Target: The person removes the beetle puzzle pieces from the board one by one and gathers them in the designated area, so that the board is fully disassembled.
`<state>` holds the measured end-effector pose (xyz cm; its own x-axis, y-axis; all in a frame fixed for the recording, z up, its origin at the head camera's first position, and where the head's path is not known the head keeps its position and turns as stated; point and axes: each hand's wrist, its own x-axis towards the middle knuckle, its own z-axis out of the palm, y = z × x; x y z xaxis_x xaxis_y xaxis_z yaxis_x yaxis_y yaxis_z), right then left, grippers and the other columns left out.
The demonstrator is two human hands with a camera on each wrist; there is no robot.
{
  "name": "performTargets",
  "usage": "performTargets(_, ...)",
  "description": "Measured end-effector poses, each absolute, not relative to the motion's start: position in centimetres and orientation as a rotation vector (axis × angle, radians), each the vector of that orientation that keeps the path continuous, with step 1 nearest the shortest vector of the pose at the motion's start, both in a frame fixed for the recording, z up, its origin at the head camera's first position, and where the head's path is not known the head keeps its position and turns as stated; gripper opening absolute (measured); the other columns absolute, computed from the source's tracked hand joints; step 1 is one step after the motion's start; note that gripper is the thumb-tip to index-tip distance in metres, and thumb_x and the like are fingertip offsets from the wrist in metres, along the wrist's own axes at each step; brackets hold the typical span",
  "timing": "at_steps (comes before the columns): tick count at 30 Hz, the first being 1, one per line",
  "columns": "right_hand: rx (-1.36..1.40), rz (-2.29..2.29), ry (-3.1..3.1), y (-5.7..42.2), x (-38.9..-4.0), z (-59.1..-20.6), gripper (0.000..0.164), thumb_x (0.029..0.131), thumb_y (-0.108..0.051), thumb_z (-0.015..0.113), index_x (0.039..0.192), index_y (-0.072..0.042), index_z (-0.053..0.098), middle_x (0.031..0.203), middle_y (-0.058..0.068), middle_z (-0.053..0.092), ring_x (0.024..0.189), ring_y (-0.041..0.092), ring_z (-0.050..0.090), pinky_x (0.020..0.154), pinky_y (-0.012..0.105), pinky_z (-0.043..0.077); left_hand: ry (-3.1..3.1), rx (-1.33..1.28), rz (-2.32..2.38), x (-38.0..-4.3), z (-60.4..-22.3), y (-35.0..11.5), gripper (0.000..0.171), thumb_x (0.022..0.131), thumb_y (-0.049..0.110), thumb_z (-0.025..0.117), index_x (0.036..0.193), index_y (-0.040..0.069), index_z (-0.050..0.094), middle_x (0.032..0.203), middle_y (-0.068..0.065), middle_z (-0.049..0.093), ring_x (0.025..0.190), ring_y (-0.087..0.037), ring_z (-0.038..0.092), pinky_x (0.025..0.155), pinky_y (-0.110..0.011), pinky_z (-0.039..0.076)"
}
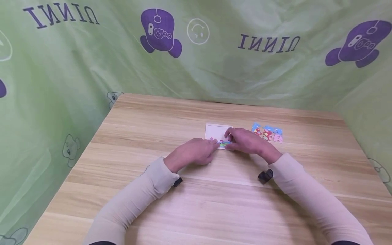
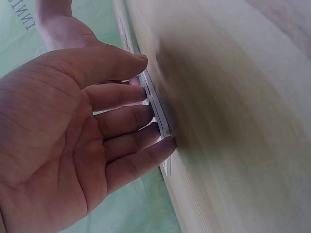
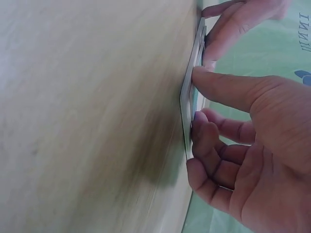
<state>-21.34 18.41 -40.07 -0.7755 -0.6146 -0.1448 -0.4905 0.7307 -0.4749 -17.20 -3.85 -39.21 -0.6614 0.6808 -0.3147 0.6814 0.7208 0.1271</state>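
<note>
A small white puzzle tray (image 1: 216, 131) lies flat on the table, with colourful puzzle pieces (image 1: 224, 144) along its near side, green and blue among them. My left hand (image 1: 200, 150) rests at the tray's near left, its fingertips on the edge; in the left wrist view its fingers (image 2: 129, 119) reach fairly straight to the rim. Over the tray's right side is my right hand (image 1: 247, 141), the thumb (image 3: 218, 87) extended and pressing at the near edge. Its other fingers bend loosely over the pieces, partly hiding them.
Right of the tray, behind the right hand, lies a group of joined or closely laid puzzle pieces (image 1: 267, 133) in blue, red and pink. The wooden table (image 1: 147, 115) ends at a green printed curtain (image 1: 214, 75) at the back and sides. Each wrist carries a black camera (image 1: 265, 176).
</note>
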Motion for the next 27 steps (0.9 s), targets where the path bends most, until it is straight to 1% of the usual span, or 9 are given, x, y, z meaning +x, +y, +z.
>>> performTargets(2,-0.851,-0.595,2.639,18.36,-21.37,-40.02,0.039,0.094,-0.018,0.077,0.124,0.000,0.061,0.111,0.015,0.068,0.101,0.027,0.065,0.091,0.047,0.052,2.569,1.030,-0.022,-17.12,-39.18,-3.70,0.059,0.106,0.024,0.053,0.159,0.004,0.036,0.164,-0.015,0.032,0.151,-0.022,0.029,0.119,-0.037,0.030)
performTargets(5,-0.837,-0.579,2.638,18.33,-21.47,-40.00,0.037,0.094,-0.019,0.078,0.123,-0.001,0.063,0.112,0.014,0.069,0.104,0.028,0.065,0.093,0.048,0.052,2.545,0.995,-0.034,-17.01,-39.06,-3.52,0.064,0.105,0.026,0.055,0.161,0.003,0.032,0.166,-0.014,0.027,0.152,-0.022,0.024,0.121,-0.035,0.024)
performTargets(8,-0.838,-0.589,2.624,18.31,-21.64,-40.02,0.034,0.092,-0.019,0.079,0.119,-0.002,0.066,0.111,0.012,0.069,0.104,0.028,0.065,0.095,0.048,0.051,2.536,0.996,-0.040,-17.04,-39.03,-3.48,0.066,0.105,0.026,0.056,0.161,0.003,0.031,0.166,-0.014,0.026,0.153,-0.022,0.023,0.121,-0.034,0.022)
performTargets(11,-0.836,-0.609,2.611,18.32,-21.86,-39.96,0.033,0.090,-0.018,0.081,0.116,-0.002,0.067,0.105,0.008,0.068,0.099,0.025,0.063,0.092,0.046,0.052,2.538,1.001,-0.033,-17.05,-39.07,-3.55,0.066,0.105,0.027,0.056,0.161,0.003,0.032,0.166,-0.014,0.027,0.152,-0.022,0.024,0.121,-0.034,0.023)
performTargets(14,-0.815,-0.619,2.599,18.33,-22.13,-39.86,0.032,0.088,-0.018,0.082,0.113,-0.003,0.067,0.100,0.007,0.065,0.092,0.024,0.060,0.087,0.044,0.051,2.558,1.009,-0.011,-17.13,-39.18,-3.60,0.064,0.105,0.026,0.056,0.161,0.005,0.034,0.165,-0.013,0.030,0.151,-0.021,0.029,0.119,-0.036,0.027)
performTargets(17,-0.795,-0.609,2.585,18.28,-22.29,-39.81,0.032,0.088,-0.019,0.082,0.111,-0.004,0.066,0.097,0.007,0.062,0.089,0.023,0.056,0.083,0.042,0.050,2.579,1.013,0.009,-17.15,-39.27,-3.61,0.062,0.104,0.024,0.057,0.160,0.006,0.036,0.164,-0.013,0.034,0.149,-0.021,0.034,0.118,-0.036,0.032)
performTargets(20,-0.792,-0.585,2.586,18.16,-22.33,-39.79,0.030,0.089,-0.020,0.082,0.109,-0.005,0.065,0.096,0.006,0.062,0.088,0.023,0.056,0.081,0.041,0.049,2.590,1.012,0.011,-17.05,-39.26,-3.54,0.062,0.104,0.024,0.058,0.159,0.006,0.038,0.163,-0.013,0.036,0.148,-0.022,0.035,0.117,-0.036,0.033)
performTargets(24,-0.790,-0.602,2.609,17.92,-22.22,-39.66,0.022,0.089,-0.017,0.081,0.102,-0.008,0.065,0.091,0.004,0.062,0.082,0.021,0.056,0.076,0.039,0.049,2.601,1.012,-0.019,-16.83,-39.11,-3.34,0.063,0.103,0.026,0.061,0.158,0.004,0.039,0.162,-0.013,0.036,0.149,-0.024,0.034,0.118,-0.037,0.031)
performTargets(27,-0.818,-0.622,2.617,17.74,-22.03,-39.51,0.014,0.091,-0.014,0.078,0.097,-0.010,0.067,0.088,0.003,0.064,0.079,0.020,0.057,0.073,0.039,0.050,2.607,1.018,-0.059,-16.76,-39.02,-3.20,0.064,0.103,0.028,0.062,0.157,0.004,0.040,0.161,-0.014,0.038,0.147,-0.024,0.038,0.116,-0.037,0.034)
